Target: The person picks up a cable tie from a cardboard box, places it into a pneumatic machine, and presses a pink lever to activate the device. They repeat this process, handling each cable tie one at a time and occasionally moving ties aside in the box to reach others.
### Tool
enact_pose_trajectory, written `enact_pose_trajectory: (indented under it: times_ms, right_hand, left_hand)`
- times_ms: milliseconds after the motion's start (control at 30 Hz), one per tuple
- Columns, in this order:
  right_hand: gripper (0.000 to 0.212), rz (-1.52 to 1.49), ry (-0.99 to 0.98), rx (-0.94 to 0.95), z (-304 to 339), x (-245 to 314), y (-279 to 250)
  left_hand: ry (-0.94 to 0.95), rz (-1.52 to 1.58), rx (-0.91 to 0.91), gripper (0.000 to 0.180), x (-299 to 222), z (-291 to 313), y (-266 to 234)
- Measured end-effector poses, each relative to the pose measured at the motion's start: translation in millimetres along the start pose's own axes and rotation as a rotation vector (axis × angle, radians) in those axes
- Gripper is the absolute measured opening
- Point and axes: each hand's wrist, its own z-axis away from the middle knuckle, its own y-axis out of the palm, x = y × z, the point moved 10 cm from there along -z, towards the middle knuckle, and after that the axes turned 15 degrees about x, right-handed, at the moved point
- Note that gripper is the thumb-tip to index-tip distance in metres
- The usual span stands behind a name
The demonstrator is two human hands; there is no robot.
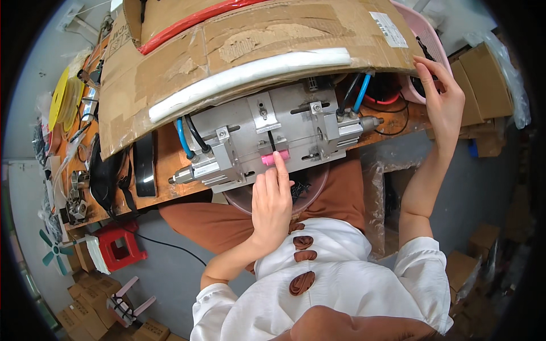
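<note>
A metal fixture [250,128] with two pneumatic cylinders faces me at the table's front edge. On its middle sits a small pink block [275,158], below a thin black rod [271,140]. My left hand [272,199] reaches up with its index finger stretched onto the pink block; the other fingers bend slightly and grip nothing visible. Off to the right, my right hand [445,94] is raised at the cardboard's corner beside a pink basket [405,14]. Its thumb and index fingertip are close together in a pinch; whatever lies between them is too small to tell.
A large cardboard cover [239,51] with a white foam strip [250,79] overhangs the fixture. Blue air hoses [362,94] lead to the cylinders. Beneath the fixture, a bowl [310,196] with black pieces sits at my lap. A red stool [118,248] stands left.
</note>
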Motion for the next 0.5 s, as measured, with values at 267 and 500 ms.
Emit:
enact_pose_trajectory:
  times_ms: [267, 500]
  right_hand:
    - [0.013, -0.077, -0.157, 0.014, 11, 35, -3]
    - [0.01, -1.008, -1.276, 0.135, 115, 136, -29]
  left_hand:
    - [-0.027, 0.009, 0.047, 0.069, 1, -2, -4]
    - [0.23, 0.112, 0.491, 0.015, -42, 32, 103]
